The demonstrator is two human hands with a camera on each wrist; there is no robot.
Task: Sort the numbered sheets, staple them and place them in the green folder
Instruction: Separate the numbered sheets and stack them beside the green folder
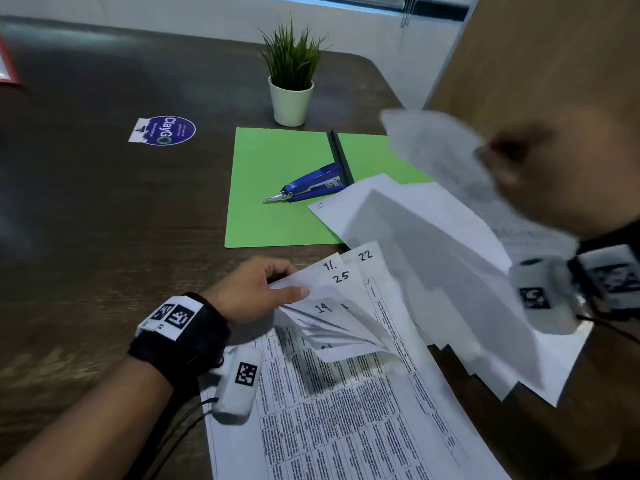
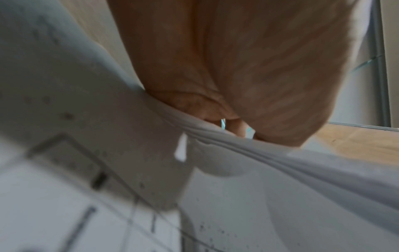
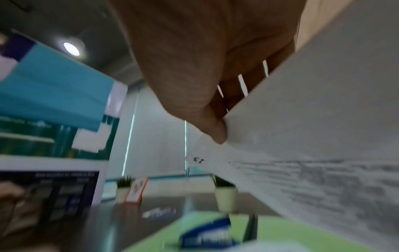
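Pinching fanned sheet corners (image 1: 329, 292) in left hand (image 1: 256, 289) grip, right hand (image 1: 540, 174) clamping raised sheets (image 1: 450, 244)

The stapler (image 1: 313, 187) lies on the folder (image 1: 263, 188) ahead of me, the plant pot (image 1: 291, 100) behind it, the sheets (image 1: 346, 393) nearest me on the table (image 1: 104, 202).

dark wooden table (image 1: 104, 202); white wall (image 1: 194, 15)

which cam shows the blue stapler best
The head view: the blue stapler lies whole and sharp on the green folder. The right wrist view catches only a blurred blue part at its bottom edge; the left wrist view shows none.
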